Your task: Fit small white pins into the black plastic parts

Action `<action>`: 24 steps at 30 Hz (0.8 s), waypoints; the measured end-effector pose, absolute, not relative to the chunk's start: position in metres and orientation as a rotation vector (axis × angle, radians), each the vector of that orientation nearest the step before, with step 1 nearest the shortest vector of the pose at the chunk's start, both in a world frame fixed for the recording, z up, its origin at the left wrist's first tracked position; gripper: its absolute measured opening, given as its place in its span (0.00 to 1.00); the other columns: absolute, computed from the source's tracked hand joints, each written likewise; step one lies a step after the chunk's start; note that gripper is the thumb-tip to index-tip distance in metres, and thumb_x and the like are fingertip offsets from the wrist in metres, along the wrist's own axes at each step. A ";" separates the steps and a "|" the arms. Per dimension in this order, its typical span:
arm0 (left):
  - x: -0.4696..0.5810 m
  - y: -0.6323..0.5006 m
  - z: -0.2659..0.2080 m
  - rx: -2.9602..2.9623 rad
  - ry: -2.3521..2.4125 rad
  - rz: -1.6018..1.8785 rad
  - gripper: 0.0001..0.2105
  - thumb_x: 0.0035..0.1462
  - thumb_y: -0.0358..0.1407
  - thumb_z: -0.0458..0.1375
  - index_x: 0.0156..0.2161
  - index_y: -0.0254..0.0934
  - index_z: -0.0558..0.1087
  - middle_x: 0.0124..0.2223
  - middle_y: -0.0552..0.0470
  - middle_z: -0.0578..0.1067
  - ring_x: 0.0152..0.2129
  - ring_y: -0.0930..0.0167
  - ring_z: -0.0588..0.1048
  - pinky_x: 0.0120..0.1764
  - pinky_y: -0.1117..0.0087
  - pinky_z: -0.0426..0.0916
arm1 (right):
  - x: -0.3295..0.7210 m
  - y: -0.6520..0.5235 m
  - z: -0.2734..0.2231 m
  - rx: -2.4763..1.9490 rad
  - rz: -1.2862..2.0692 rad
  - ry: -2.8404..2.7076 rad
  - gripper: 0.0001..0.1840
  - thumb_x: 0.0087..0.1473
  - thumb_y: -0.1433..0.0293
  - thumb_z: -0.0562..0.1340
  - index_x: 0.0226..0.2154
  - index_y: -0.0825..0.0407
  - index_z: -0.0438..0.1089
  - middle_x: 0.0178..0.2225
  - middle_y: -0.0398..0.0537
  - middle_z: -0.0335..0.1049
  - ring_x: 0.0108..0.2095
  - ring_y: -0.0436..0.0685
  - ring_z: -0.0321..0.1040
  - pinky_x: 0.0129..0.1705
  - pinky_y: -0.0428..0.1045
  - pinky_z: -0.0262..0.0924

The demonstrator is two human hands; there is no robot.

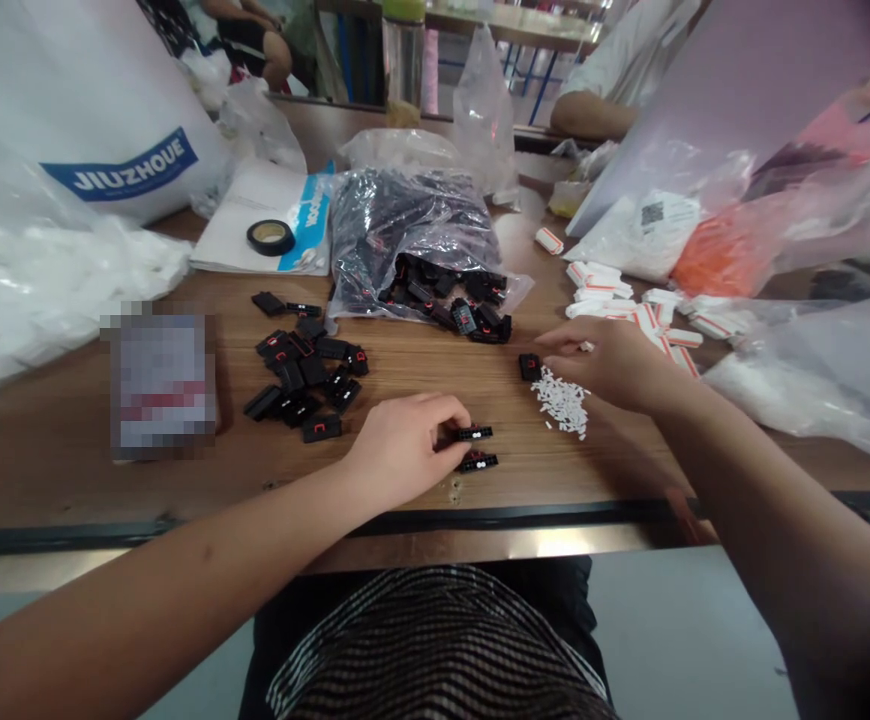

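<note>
My left hand (412, 445) is closed at the front edge of the table, thumb and fingers pinching a black plastic connector housing (476, 433) that has two white dots on its end. Just below it lies a second black connector housing (478, 462), apart from my fingers. My right hand (604, 360) has its fingertips closed at the edge of another black connector housing (529, 367) with a red mark. A tiny white bit (587, 347) shows against the right fingers. Beneath that hand spreads a pile of small white plastic pieces (561, 403).
Loose black housings (307, 370) lie to the left, and more fill a clear bag (412, 215) behind. Black tape (271, 237) rests on a booklet (232, 215). White-and-orange bundles (592, 280) and plastic bags (817, 370) sit right. A bottle (403, 60) stands behind; a person's arm (592, 112) shows beyond.
</note>
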State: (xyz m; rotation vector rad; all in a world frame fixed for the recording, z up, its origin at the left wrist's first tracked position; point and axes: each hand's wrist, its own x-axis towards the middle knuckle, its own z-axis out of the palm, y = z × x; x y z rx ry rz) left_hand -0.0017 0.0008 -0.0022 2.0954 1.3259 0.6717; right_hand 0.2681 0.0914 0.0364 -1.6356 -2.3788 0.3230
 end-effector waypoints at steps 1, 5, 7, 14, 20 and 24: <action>-0.002 0.001 -0.002 2.088 1.313 0.673 0.04 0.53 0.34 0.63 0.35 0.39 0.75 0.26 0.58 0.71 0.22 0.75 0.67 0.29 0.71 0.60 | 0.266 0.094 0.035 -1.625 0.344 -2.447 0.19 0.50 0.63 0.64 0.45 0.48 0.79 0.36 0.46 0.80 0.35 0.58 0.75 0.37 0.51 0.67; -0.005 0.000 0.003 2.068 1.263 0.670 0.07 0.51 0.31 0.63 0.38 0.39 0.75 0.29 0.57 0.73 0.22 0.75 0.69 0.29 0.71 0.62 | 0.254 0.097 0.032 -1.431 0.172 -2.724 0.21 0.48 0.68 0.62 0.46 0.49 0.78 0.43 0.49 0.79 0.41 0.60 0.74 0.43 0.54 0.66; -0.007 0.000 0.005 2.044 1.218 0.672 0.10 0.50 0.28 0.62 0.39 0.39 0.75 0.30 0.56 0.74 0.23 0.74 0.70 0.28 0.72 0.64 | 0.247 0.097 0.031 -1.369 0.133 -2.748 0.20 0.47 0.70 0.62 0.44 0.50 0.78 0.44 0.50 0.79 0.42 0.61 0.74 0.45 0.55 0.65; -0.017 0.012 0.005 1.739 1.273 1.018 0.09 0.58 0.28 0.57 0.44 0.36 0.74 0.40 0.49 0.77 0.31 0.73 0.75 0.33 0.72 0.70 | 0.210 0.079 0.035 -1.083 0.888 -2.257 0.40 0.48 0.67 0.68 0.63 0.52 0.62 0.44 0.51 0.77 0.39 0.56 0.73 0.47 0.54 0.69; -0.018 0.015 0.001 2.020 1.123 1.179 0.15 0.59 0.30 0.62 0.52 0.42 0.74 0.51 0.48 0.73 0.41 0.71 0.74 0.32 0.75 0.71 | 0.193 0.073 0.041 -0.776 1.662 -2.020 0.47 0.53 0.67 0.67 0.69 0.47 0.46 0.46 0.49 0.77 0.42 0.54 0.74 0.48 0.55 0.69; -0.020 0.017 -0.001 2.088 1.136 1.166 0.11 0.60 0.35 0.63 0.48 0.43 0.77 0.47 0.50 0.77 0.41 0.70 0.76 0.35 0.73 0.72 | 0.201 0.075 0.044 -0.789 1.671 -1.999 0.42 0.53 0.65 0.67 0.67 0.46 0.52 0.50 0.51 0.75 0.45 0.54 0.73 0.48 0.54 0.69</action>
